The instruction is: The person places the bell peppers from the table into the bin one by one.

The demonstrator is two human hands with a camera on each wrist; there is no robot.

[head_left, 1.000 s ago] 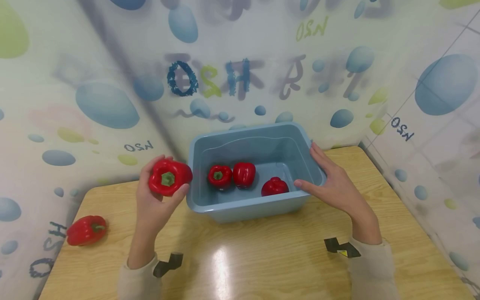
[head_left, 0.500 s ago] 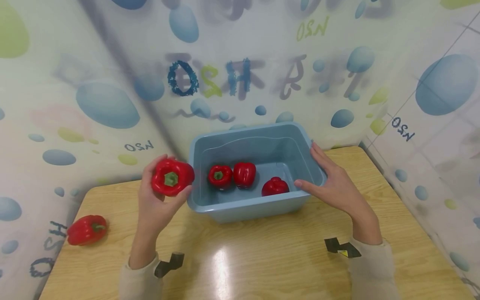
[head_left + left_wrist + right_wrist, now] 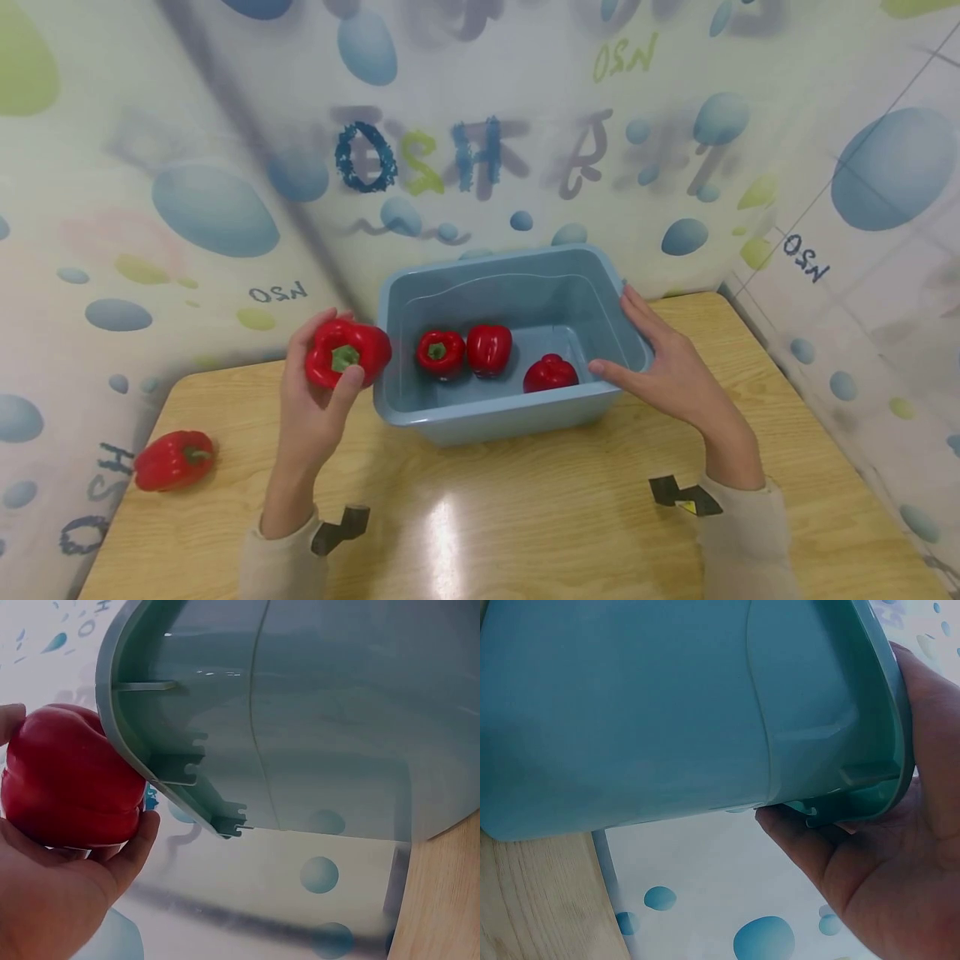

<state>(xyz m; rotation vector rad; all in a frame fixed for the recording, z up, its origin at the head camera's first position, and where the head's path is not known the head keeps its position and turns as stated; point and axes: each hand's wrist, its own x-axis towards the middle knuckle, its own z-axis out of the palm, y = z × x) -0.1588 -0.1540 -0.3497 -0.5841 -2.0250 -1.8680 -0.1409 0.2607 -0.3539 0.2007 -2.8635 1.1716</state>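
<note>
My left hand (image 3: 311,412) holds a red bell pepper (image 3: 367,346) just outside the left end of a light blue plastic bin (image 3: 480,412). The pepper's green stem end faces up, and the thumb lies across it near the stem. In the left wrist view the bell pepper (image 3: 71,776) is right against the bin's rim (image 3: 105,697). At the bin's right end, my right hand (image 3: 671,367) grips the rim, thumb over the near corner. Seen from the right wrist, the fingers (image 3: 802,844) curl below the rim. Inside the bin lie three red bell peppers (image 3: 489,350).
Another red bell pepper (image 3: 172,461) lies on its side on the wooden table (image 3: 525,517), far left. Behind the bin rises a printed white backdrop (image 3: 510,100) with blue and green spots, which also runs along both sides of the table.
My left hand has shifted slightly right with its bell pepper, and its thumb has moved up onto the stem end. The right hand and the bin stay where they were.
</note>
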